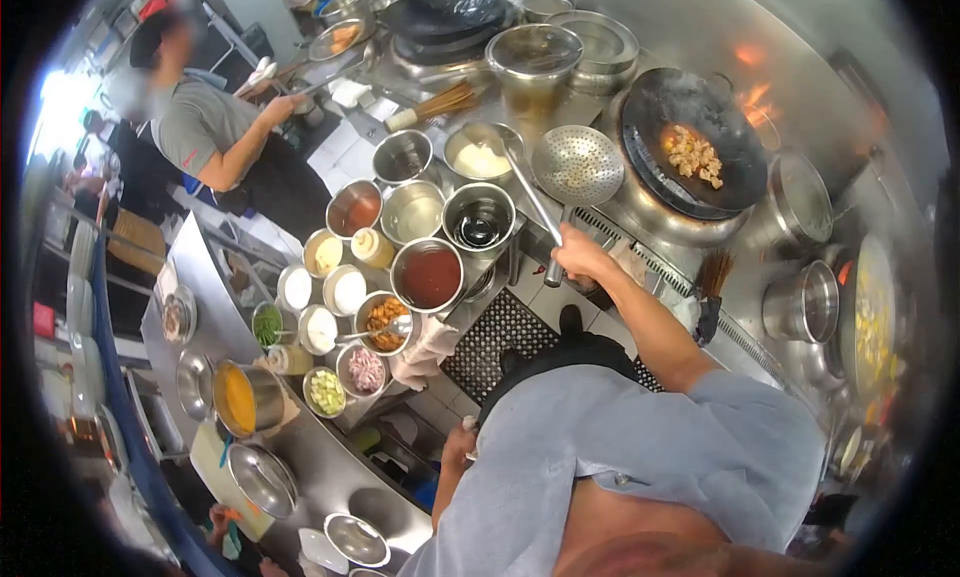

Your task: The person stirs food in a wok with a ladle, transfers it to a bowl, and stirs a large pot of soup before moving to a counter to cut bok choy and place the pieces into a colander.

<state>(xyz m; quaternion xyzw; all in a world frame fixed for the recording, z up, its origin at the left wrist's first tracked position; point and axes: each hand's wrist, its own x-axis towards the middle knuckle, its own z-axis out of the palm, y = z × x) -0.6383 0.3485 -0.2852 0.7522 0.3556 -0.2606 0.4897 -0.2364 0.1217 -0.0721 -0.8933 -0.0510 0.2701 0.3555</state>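
My right hand is closed around the long metal handle of a ladle. The ladle's bowl end is over a steel pot of pale yellow contents. Beside that hand lies a perforated strainer, its handle passing close to my fingers. My left hand hangs low by my side, fingers curled round something whitish that I cannot make out. To the right of the ladle, browned chunks of food sit in a black wok on a burner, with flames behind it.
Seasoning pots, including a dark red sauce, crowd the left counter. Near them are chopped onion and a folded cloth. A second wok stands at the back. A co-worker works at upper left. A rubber mat covers the floor.
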